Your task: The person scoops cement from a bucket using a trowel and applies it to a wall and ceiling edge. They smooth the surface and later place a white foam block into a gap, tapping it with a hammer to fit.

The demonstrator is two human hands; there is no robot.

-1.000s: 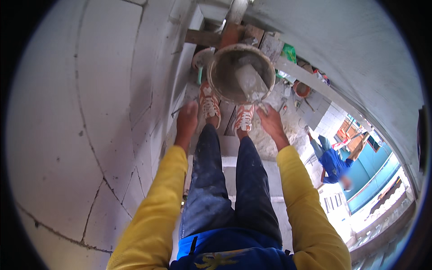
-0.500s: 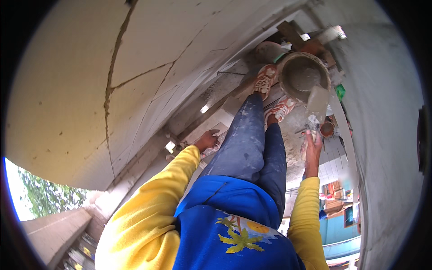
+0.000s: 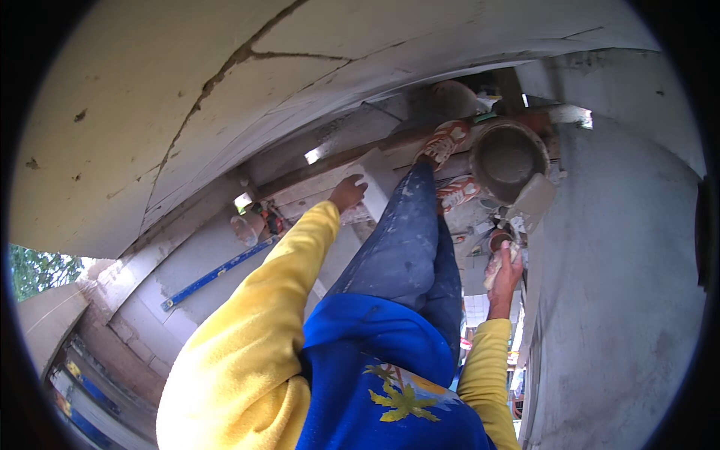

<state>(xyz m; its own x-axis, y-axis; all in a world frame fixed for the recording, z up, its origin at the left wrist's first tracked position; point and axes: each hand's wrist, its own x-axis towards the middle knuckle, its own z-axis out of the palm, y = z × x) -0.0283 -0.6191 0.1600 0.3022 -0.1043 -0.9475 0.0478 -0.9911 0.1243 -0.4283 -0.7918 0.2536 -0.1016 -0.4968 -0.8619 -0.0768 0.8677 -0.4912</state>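
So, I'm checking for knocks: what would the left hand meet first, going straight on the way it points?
The left hand would probably meet the pale block just ahead; whether they already touch is unclear.
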